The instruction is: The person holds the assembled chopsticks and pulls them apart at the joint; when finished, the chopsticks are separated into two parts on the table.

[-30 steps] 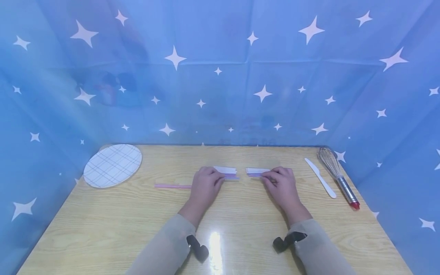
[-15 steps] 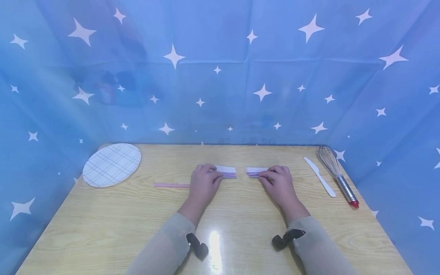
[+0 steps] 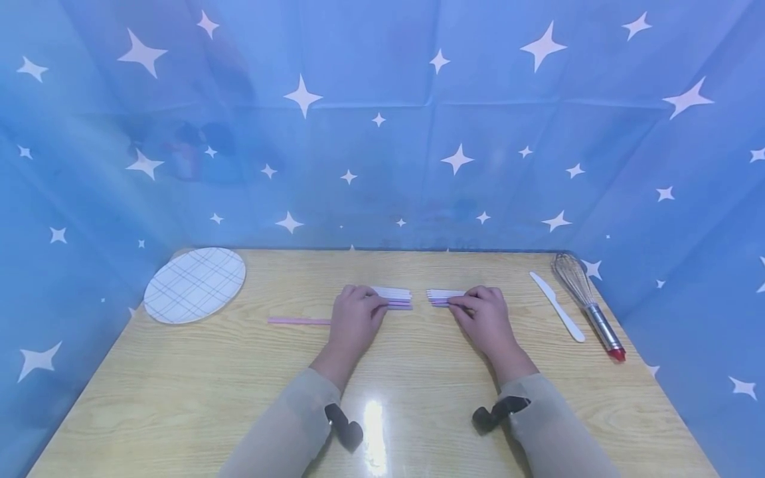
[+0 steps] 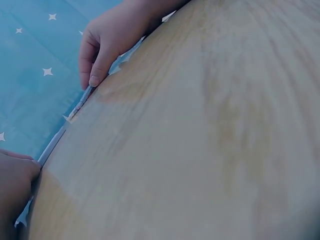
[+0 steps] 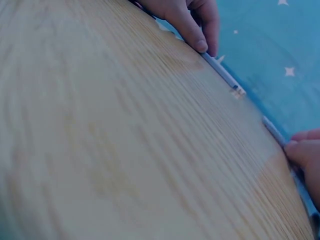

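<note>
Two flat bundles of slim white and purple straws lie on the wooden table in the head view, end to end with a small gap between them. My left hand (image 3: 356,318) pinches the left straws (image 3: 399,297) near their front edge, thumb toward me. Opposite it, my right hand (image 3: 485,315) holds the right straws (image 3: 439,297) between thumb and fingers. Each palm hides the outer part of its bundle. A pink straw (image 3: 297,321) lies apart, its right end hidden by the left hand. Both wrist views show the bundles edge-on, low on the tabletop.
A round white plate (image 3: 195,285) with blue crossing lines sits at the table's back left corner. On the right lie a white knife (image 3: 557,307) and a wire whisk (image 3: 588,299) with a red tip. A blue star-printed curtain (image 3: 370,146) surrounds the table (image 3: 179,398).
A straw end that stuck out at the front of the left bundle is now level with the others. Both hands have barely shifted.
</note>
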`<act>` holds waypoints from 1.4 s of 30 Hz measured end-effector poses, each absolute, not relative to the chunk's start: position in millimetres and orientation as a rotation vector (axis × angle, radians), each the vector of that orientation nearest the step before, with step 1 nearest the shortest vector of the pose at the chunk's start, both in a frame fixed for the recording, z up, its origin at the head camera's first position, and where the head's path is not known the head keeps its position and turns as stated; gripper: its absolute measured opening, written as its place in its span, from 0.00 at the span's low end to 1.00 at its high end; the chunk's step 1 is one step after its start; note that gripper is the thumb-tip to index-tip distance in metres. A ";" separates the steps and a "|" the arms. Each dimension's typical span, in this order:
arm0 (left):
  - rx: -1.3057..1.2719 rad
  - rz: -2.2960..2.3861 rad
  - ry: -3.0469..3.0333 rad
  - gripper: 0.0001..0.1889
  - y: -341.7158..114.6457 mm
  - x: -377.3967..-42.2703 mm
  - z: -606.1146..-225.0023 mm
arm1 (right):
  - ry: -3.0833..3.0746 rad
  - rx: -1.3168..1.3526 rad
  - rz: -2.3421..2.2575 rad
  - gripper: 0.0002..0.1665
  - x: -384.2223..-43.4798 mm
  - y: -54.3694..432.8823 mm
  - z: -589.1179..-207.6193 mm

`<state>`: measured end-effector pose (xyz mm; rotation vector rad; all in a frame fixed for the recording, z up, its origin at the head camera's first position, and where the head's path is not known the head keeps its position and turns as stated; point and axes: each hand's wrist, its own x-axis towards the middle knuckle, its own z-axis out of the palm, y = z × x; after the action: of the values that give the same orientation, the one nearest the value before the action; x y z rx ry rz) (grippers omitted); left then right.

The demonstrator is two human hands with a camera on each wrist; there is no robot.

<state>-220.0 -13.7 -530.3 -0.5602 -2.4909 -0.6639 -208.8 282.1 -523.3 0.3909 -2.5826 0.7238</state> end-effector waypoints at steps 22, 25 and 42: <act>-0.512 -0.709 -2.516 0.03 -14.8 -218.9 -527.9 | -2.581 0.261 0.767 0.10 -212.9 272.2 -519.8; -0.534 -0.739 -2.470 0.04 -14.5 -218.3 -528.5 | -2.578 0.276 0.770 0.13 -210.0 266.3 -517.0; -0.596 -0.778 -2.407 0.06 -19.4 -209.3 -525.8 | -2.468 0.625 0.799 0.11 -197.5 194.4 -519.1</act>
<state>-209.3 -19.4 -525.8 -0.5964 -2.4070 -0.7778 -197.5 194.4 -519.1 0.6252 -2.4677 0.7995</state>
